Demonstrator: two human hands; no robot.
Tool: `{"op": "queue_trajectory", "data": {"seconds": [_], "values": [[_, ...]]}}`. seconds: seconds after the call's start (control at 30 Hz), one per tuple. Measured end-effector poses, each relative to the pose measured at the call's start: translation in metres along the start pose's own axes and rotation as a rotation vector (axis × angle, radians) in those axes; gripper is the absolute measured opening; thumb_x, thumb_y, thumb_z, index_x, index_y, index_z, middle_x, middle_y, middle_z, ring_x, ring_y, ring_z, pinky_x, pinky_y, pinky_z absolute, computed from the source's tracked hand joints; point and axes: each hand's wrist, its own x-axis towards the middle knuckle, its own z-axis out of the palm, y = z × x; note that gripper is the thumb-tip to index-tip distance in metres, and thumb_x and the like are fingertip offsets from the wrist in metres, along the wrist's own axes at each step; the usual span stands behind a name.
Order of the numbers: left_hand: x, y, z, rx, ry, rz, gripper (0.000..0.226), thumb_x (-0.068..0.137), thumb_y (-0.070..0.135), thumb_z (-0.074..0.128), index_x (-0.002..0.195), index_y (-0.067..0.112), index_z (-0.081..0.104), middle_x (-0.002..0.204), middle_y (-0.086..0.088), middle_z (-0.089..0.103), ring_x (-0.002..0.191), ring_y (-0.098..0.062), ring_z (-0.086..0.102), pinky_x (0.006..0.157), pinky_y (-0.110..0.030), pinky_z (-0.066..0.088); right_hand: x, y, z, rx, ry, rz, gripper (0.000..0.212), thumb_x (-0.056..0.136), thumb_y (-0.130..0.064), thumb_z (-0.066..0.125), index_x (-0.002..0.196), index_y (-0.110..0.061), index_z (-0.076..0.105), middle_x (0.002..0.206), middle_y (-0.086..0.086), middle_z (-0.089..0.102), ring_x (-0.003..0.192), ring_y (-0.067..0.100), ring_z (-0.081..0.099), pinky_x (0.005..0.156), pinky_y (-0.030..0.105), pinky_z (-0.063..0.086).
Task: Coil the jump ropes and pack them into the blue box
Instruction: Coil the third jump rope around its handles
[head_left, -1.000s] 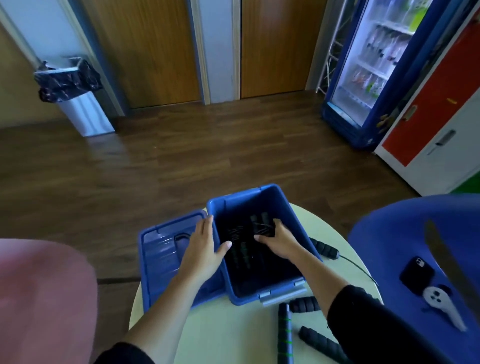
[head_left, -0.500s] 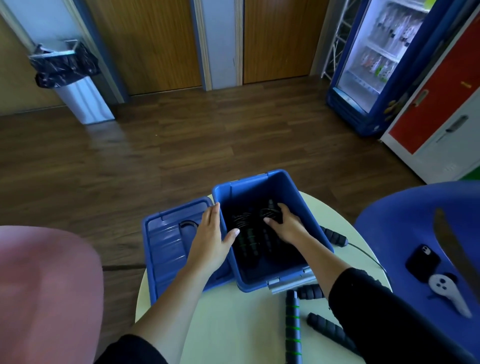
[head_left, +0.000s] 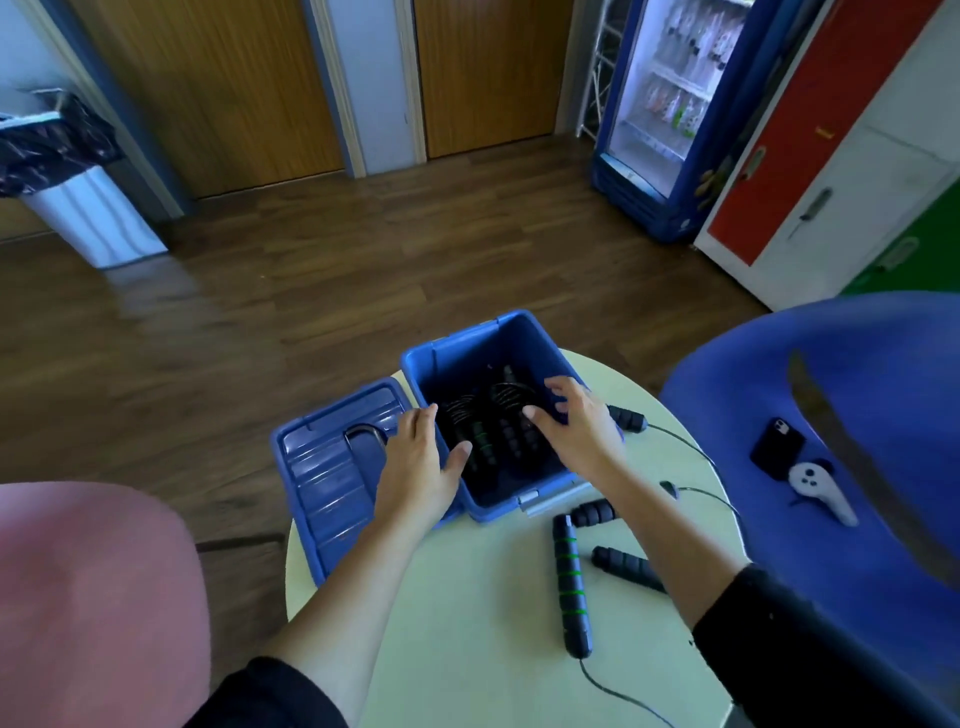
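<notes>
Withdrawing: right hand (head_left: 576, 426), a moment ago pressed down on the coils inside the blue box (head_left: 519, 340), is now raised to the box's right rim, fingers spread, grip apart, holding nothing.
Left hand (head_left: 421, 462): unchanged, laid along the left rim with the thumb over the inner wall, fingers straight, grip apart, steadying the box.
Coiled jump ropes (head_left: 488, 426): what look like two dark bundles, one green-banded, lie side by side on the box floor, no hand on them.
Loose jump ropes (head_left: 626, 564): a green-banded handle (head_left: 571, 577) and black handles lie on the counter (head_left: 457, 639), near the box's front and right sides, with thin cords trailing uncoiled.
Lid (head_left: 332, 467): off, lying flat just left of the box.
Judgement: one packing step looks finished and the right hand is free for the next rope. The ropes on the counter are not yet coiled or packed.
</notes>
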Motion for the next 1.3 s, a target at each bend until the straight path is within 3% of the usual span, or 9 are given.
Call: {"op": "queue_trajectory", "data": {"seconds": [0.1,0.17,0.27,0.4,0.57,0.7,0.93,1.17,1.3], "values": [[-0.024,0.011,0.003,0.007,0.115,0.063,0.049,0.091,0.034,0.06,0.133,0.01,0.05,0.123,-0.013,0.049,0.115,-0.032,0.045,0.091,-0.039,0.041,-0.041,0.004,-0.019,0.155,0.207,-0.024,0.025,0.09,-0.027,0.063,0.113,-0.016,0.062,0.101,0.001,0.065,0.077,0.01,0.059,0.065,0.006,0.038],[-0.044,0.022,0.009,-0.045,0.158,0.091,0.036,0.088,0.031,0.065,0.118,0.013,0.06,0.106,-0.009,0.054,0.104,-0.027,0.048,0.084,-0.036,0.044,-0.064,0.016,-0.029,0.205,0.294,0.009,0.013,0.09,-0.023,0.064,0.1,-0.015,0.064,0.085,-0.005,0.064,0.064,0.004,0.052,0.061,0.005,0.038],[-0.074,0.042,0.021,-0.069,0.114,0.104,0.016,0.087,0.033,0.065,0.095,0.019,0.064,0.083,0.003,0.057,0.084,-0.016,0.053,0.07,-0.032,0.045,-0.087,0.048,-0.037,0.209,0.296,0.1,0.008,0.091,-0.024,0.062,0.094,-0.017,0.062,0.077,-0.013,0.059,0.062,0.008,0.05,0.062,0.022,0.039],[-0.107,0.066,0.053,-0.124,-0.033,0.01,0.021,0.088,0.04,0.062,0.085,0.02,0.063,0.067,0.009,0.057,0.07,-0.016,0.058,0.063,-0.031,0.048,-0.106,0.1,-0.041,0.153,0.155,0.187,0.013,0.091,-0.026,0.062,0.098,-0.015,0.058,0.091,0.001,0.064,0.081,0.021,0.055,0.068,0.028,0.038],[-0.116,0.081,0.11,-0.104,-0.192,-0.224,0.041,0.088,0.047,0.059,0.114,0.016,0.053,0.101,-0.005,0.063,0.095,-0.023,0.059,0.076,-0.031,0.046,-0.111,0.15,-0.031,-0.068,-0.075,0.192,0.045,0.086,-0.039,0.066,0.12,-0.013,0.053,0.12,0.007,0.055,0.115,0.023,0.049,0.092,0.033,0.041],[-0.111,0.08,0.14,-0.006,-0.221,-0.317,0.06,0.09,0.045,0.058,0.134,0.01,0.036,0.127,-0.015,0.049,0.113,-0.033,0.054,0.085,-0.037,0.044,-0.108,0.169,-0.02,-0.306,-0.212,0.128,0.062,0.081,-0.05,0.066,0.13,-0.019,0.046,0.129,0.005,0.051,0.122,0.027,0.043,0.099,0.038,0.038],[-0.107,0.069,0.159,0.06,-0.272,-0.325,0.068,0.089,0.032,0.064,0.143,0.01,0.027,0.132,-0.017,0.047,0.114,-0.035,0.054,0.086,-0.036,0.045,-0.105,0.188,-0.004,-0.453,-0.231,0.039,0.046,0.083,-0.034,0.067,0.124,-0.021,0.052,0.123,0.005,0.05,0.116,0.027,0.043,0.09,0.034,0.038],[-0.124,0.069,0.155,-0.098,-0.277,-0.355,0.061,0.087,0.031,0.066,0.138,0.018,0.036,0.11,-0.012,0.06,0.099,-0.032,0.06,0.082,-0.036,0.051,-0.116,0.198,-0.02,-0.082,-0.187,0.15,0.035,0.086,-0.034,0.067,0.114,-0.013,0.062,0.101,0.011,0.058,0.092,0.029,0.056,0.069,0.029,0.041],[-0.144,0.09,0.138,-0.383,-0.277,-0.346,0.053,0.083,0.025,0.071,0.129,0.021,0.044,0.081,-0.003,0.062,0.069,-0.026,0.066,0.059,-0.035,0.059,-0.138,0.186,-0.041,0.335,-0.202,0.269,0.022,0.094,-0.034,0.057,0.094,-0.012,0.061,0.08,0.01,0.064,0.064,0.021,0.056,0.062,0.029,0.045]]}}
